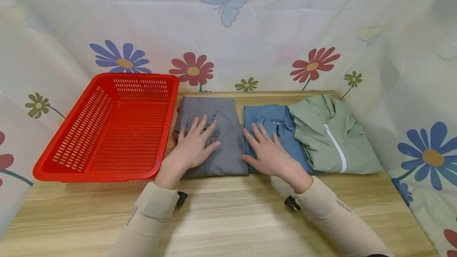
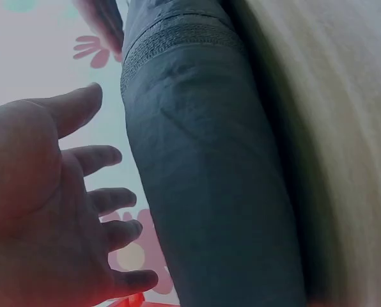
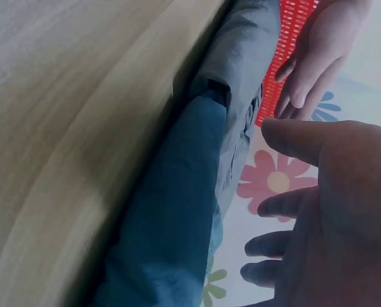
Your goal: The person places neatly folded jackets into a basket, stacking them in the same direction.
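Note:
A folded grey garment (image 1: pixel 225 134) lies on the table, right of the red basket. Above it is my left hand (image 1: pixel 194 146), fingers spread and holding nothing; the left wrist view shows a gap between this hand (image 2: pixel 43 204) and the cloth (image 2: pixel 203 153). Next to the grey one lies a folded blue garment (image 1: pixel 296 146) with a dark zipper pull. My right hand (image 1: pixel 267 152) hovers over its left part, fingers straight and apart from the fabric in the right wrist view. A folded green jacket (image 1: pixel 357 142) with a white zipper overlaps the blue garment's right side.
The red plastic basket (image 1: pixel 168 130) with slotted walls stands at the left, close to the grey garment. Bare wooden tabletop (image 1: pixel 228 217) stretches along the front. A flower-printed curtain (image 1: pixel 271 19) encloses the back and sides.

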Available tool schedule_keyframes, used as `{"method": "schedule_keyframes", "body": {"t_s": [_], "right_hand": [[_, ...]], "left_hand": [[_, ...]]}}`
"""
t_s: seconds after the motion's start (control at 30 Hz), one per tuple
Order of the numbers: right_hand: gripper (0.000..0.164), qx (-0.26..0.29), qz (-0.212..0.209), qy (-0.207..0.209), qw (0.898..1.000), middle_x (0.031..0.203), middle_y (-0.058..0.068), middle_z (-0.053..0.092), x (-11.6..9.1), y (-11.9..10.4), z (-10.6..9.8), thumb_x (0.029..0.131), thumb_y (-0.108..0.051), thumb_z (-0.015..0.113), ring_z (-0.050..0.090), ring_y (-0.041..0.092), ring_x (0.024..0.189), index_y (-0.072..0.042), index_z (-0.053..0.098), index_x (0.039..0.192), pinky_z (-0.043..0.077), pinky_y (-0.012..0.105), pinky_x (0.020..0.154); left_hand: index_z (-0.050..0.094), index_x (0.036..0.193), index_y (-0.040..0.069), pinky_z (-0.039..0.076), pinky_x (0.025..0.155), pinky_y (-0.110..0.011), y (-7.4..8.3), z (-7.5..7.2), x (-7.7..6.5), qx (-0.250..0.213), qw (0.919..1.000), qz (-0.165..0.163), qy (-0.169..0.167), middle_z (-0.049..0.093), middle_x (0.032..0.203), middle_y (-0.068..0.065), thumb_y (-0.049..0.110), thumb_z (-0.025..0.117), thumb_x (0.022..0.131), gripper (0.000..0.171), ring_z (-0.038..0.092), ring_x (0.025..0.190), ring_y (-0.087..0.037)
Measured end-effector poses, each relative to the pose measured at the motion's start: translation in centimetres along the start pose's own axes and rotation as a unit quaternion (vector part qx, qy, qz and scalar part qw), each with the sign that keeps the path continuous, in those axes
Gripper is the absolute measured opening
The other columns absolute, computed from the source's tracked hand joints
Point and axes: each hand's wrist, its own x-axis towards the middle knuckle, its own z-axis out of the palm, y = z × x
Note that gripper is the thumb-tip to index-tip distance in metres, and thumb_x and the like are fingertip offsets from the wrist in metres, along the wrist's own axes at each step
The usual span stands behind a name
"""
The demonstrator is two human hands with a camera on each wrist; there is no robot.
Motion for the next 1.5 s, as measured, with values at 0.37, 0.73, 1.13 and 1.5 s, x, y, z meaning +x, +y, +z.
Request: {"method": "schedule_keyframes", "body": {"t_s": [0.37,0.73,1.13,1.5], "right_hand": [[0.080,0.007,0.012,-0.011,1.000,0.169,0.019,0.008,-0.2,0.9,0.2,0.104,-0.049,0.058,0.004,0.039,0.155,-0.011,0.023,0.164,0.013,0.071,0.115],[0.078,0.020,0.030,-0.006,0.999,0.167,0.023,0.016,-0.5,2.3,0.2,0.103,-0.046,0.060,0.013,0.041,0.153,-0.009,0.026,0.163,0.019,0.069,0.115],[0.069,0.033,0.049,0.052,0.997,0.153,0.030,0.041,-0.6,4.2,0.1,0.102,-0.039,0.063,0.044,0.048,0.137,0.000,0.042,0.154,0.042,0.062,0.105],[0.066,0.028,0.092,0.035,0.995,0.155,0.031,0.037,-0.2,5.5,0.6,0.104,-0.038,0.060,0.038,0.051,0.140,0.002,0.042,0.154,0.040,0.066,0.104]], "left_hand": [[0.025,0.165,0.021,0.009,0.114,-0.074,0.6,0.2,0.6,-0.015,0.9997,0.012,0.013,0.011,0.170,-0.013,0.051,0.050,0.106,0.070,0.006,0.155,-0.040],[0.032,0.163,0.019,0.014,0.114,-0.072,1.6,0.9,1.2,-0.045,0.9979,0.043,0.016,0.020,0.169,-0.013,0.049,0.049,0.107,0.065,0.014,0.154,-0.038],[0.046,0.156,0.016,0.024,0.111,-0.069,2.5,2.0,1.8,-0.062,0.9952,0.065,0.037,0.031,0.164,-0.015,0.042,0.057,0.105,0.058,0.027,0.150,-0.037],[0.053,0.150,0.014,0.027,0.109,-0.071,2.6,2.8,2.1,-0.098,0.9925,0.065,0.034,0.038,0.159,-0.016,0.037,0.060,0.105,0.051,0.035,0.146,-0.037]]}}
